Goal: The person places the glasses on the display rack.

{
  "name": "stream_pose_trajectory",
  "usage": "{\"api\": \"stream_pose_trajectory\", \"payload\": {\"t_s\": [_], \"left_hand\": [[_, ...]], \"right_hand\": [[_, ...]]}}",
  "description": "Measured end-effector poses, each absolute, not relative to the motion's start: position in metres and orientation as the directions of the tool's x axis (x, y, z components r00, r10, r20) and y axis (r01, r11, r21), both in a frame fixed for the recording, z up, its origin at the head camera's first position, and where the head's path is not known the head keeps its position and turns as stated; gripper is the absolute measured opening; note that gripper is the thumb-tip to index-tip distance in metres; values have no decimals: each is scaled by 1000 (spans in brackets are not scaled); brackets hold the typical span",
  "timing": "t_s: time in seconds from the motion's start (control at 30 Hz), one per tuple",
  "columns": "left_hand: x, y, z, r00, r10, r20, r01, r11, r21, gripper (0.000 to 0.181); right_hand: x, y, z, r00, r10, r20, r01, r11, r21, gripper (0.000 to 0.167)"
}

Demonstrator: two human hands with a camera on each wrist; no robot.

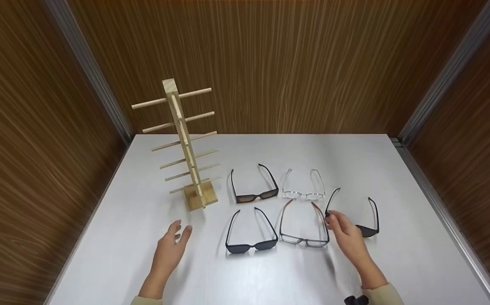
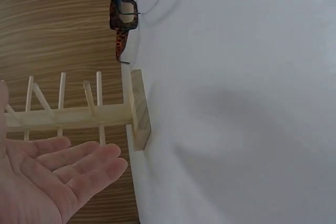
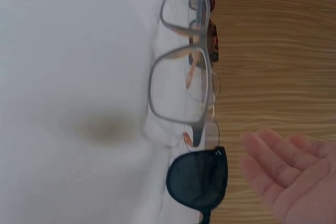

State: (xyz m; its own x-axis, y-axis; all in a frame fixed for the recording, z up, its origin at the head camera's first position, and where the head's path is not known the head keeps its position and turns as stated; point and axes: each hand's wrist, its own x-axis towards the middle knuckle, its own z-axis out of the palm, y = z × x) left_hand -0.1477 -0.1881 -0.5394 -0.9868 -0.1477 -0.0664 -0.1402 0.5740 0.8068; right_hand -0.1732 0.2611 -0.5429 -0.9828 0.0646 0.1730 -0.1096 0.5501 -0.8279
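Observation:
My right hand (image 1: pixel 349 237) hovers over dark-lensed sunglasses (image 1: pixel 368 231) on the right of the table, hiding one of their lenses. In the right wrist view its fingers are nearly straight, with a gap between the fingertips and the dark lens (image 3: pixel 197 179). My left hand (image 1: pixel 169 252) is held above the table, in front of a wooden display stand (image 1: pixel 184 135) with side pegs; its fingers are extended and hold nothing. Grey-framed eyeglasses (image 1: pixel 302 240) with orange-brown temples lie just left of my right hand.
Black sunglasses (image 1: pixel 239 249) lie at front centre. Behind them are tortoiseshell sunglasses (image 1: pixel 247 198) and thin-rimmed round eyeglasses (image 1: pixel 293 195). All rest with temples unfolded, pointing backward. Wood-grain panels (image 1: pixel 270 63) enclose the white table (image 1: pixel 113 254) at the back and sides.

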Motion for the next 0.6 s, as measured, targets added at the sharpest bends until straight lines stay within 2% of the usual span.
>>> {"api": "stream_pose_trajectory", "payload": {"t_s": [0.23, 0.6], "left_hand": [[-150, -180, -547, -986, -152, -65, -137, 533, 835, 77], [-150, -165, -557, -986, -157, -58, -124, 455, 882, 59]], "right_hand": [[-171, 243, -550, -990, 25, 136, -112, 436, -893, 33], [-167, 221, -558, -998, 4, 61, -55, 381, -923, 25]]}}
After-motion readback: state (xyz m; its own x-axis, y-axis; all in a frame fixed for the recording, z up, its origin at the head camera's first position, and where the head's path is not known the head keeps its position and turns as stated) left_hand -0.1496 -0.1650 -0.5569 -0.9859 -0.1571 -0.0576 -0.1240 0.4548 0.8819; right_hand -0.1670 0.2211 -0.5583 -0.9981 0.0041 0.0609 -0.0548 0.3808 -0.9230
